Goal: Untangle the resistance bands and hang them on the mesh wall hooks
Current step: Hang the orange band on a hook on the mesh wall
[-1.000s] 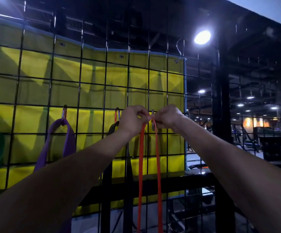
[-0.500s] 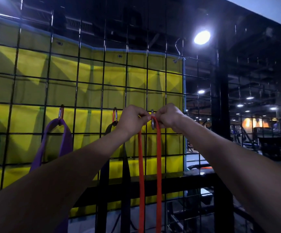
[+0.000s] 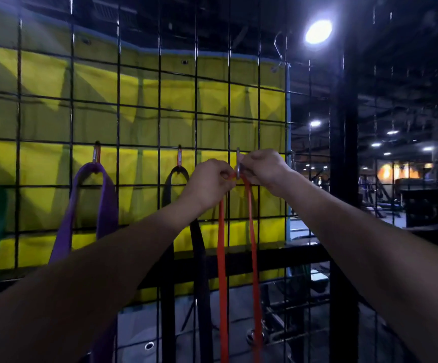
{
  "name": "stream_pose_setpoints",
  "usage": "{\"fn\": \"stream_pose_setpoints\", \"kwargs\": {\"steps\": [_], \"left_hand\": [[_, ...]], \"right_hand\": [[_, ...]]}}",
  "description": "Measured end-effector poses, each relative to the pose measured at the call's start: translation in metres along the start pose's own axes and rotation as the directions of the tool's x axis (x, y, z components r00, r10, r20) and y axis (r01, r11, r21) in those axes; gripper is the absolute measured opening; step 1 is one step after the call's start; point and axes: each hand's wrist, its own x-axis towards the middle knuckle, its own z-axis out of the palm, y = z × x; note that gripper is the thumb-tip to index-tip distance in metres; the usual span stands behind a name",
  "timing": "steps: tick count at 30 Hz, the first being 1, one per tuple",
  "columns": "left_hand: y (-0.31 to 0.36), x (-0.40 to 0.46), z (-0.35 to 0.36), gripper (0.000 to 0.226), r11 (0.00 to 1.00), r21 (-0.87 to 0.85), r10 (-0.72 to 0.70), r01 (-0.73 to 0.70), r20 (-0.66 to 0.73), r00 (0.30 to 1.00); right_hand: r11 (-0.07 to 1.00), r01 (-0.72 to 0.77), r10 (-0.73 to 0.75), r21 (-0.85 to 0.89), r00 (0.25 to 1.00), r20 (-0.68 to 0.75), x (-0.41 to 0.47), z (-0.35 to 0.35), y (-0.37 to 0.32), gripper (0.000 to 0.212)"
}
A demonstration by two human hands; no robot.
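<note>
left hand [image 3: 207,183], right hand [image 3: 263,170] pinch orange band [image 3: 222,258] at grey hook [image 3: 238,161] | seat loop fully, release gently

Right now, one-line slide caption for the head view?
Both hands work the orange band onto a hook; purple and black bands hang alongside.

Single head view, level, facing mesh wall [image 3: 139,121] at arm's reach.

**Count at the mesh wall**

Three stretchy loop bands hang here: one wide purple rubber band [image 3: 102,205], one black rubber band [image 3: 199,244], one thin orange rubber band [image 3: 223,258]. Three metal clip hooks: two orange [image 3: 96,155] [image 3: 179,156], one silver [image 3: 238,163]. Two bare hands [image 3: 208,183] [image 3: 263,167]. One black wire mesh wall [image 3: 118,113].
</note>
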Motion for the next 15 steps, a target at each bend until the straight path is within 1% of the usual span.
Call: {"fn": "stream_pose_setpoints", "kwargs": {"steps": [2,4,6,7,8,10,13,15], "left_hand": [[-0.001,-0.010,0.005,0.028,0.998,-0.042,-0.037,0.036,-0.018,0.999],[-0.002,-0.021,0.009,0.037,0.993,-0.094,-0.069,0.066,-0.029,0.997],[-0.004,-0.031,0.013,0.043,0.989,-0.121,-0.086,0.081,-0.034,0.996],[-0.005,-0.036,0.015,0.046,0.988,-0.127,-0.087,0.082,-0.037,0.995],[-0.006,-0.041,0.017,0.048,0.987,-0.137,-0.090,0.084,-0.038,0.995],[-0.006,-0.051,0.020,0.052,0.980,-0.167,-0.113,0.107,-0.026,0.993],[-0.006,-0.063,0.024,0.055,0.973,-0.181,-0.148,0.145,-0.004,0.989],[-0.007,-0.069,0.027,0.053,0.970,-0.182,-0.165,0.163,0.005,0.986]], "right_hand": [[1.000,0.005,-0.005,0.007,0.999,-0.033,-0.008,0.001,0.010,0.015],[0.994,0.057,-0.067,-0.090,0.992,-0.104,-0.018,0.001,0.023,0.009],[0.962,0.151,-0.191,-0.228,0.967,-0.168,-0.032,0.001,0.033,0.021],[0.947,0.188,-0.238,-0.262,0.955,-0.175,-0.039,0.002,0.039,0.024],[0.941,0.200,-0.252,-0.271,0.953,-0.170,-0.046,0.003,0.045,0.026],[0.958,0.145,-0.187,-0.249,0.970,-0.153,-0.059,0.008,0.058,0.033],[0.967,0.008,-0.039,-0.255,0.992,-0.118,-0.075,0.014,0.073,0.044],[0.964,-0.051,0.020,-0.261,0.993,-0.120,-0.083,0.017,0.081,0.042]]}}
